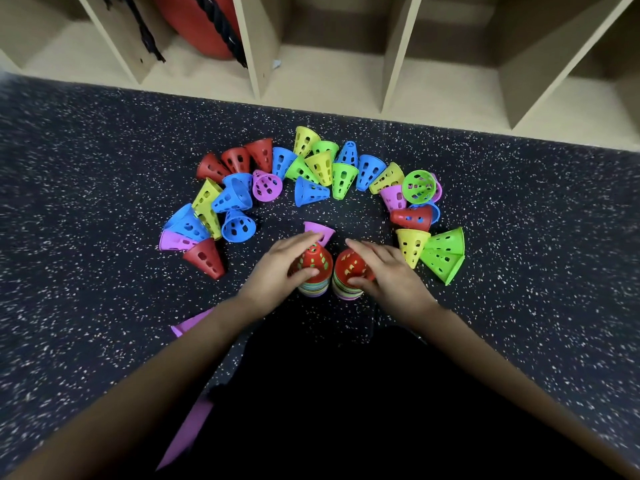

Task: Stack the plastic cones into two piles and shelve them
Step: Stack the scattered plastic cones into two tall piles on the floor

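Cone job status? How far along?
Done: left pile and right pile are started, side by side, both red on top. In hand: left hand grips the left pile, right hand the right pile. Left: many loose cones lie scattered on the floor; none show on the shelf.

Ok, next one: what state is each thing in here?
left stack: upright on the floor, red on top, gripped by the left hand.
right stack: upright beside it, red on top, gripped by the right hand.
loose cones: unstacked, scattered on the floor, most on their sides.
shelf unit: open-fronted, red ball in one compartment.
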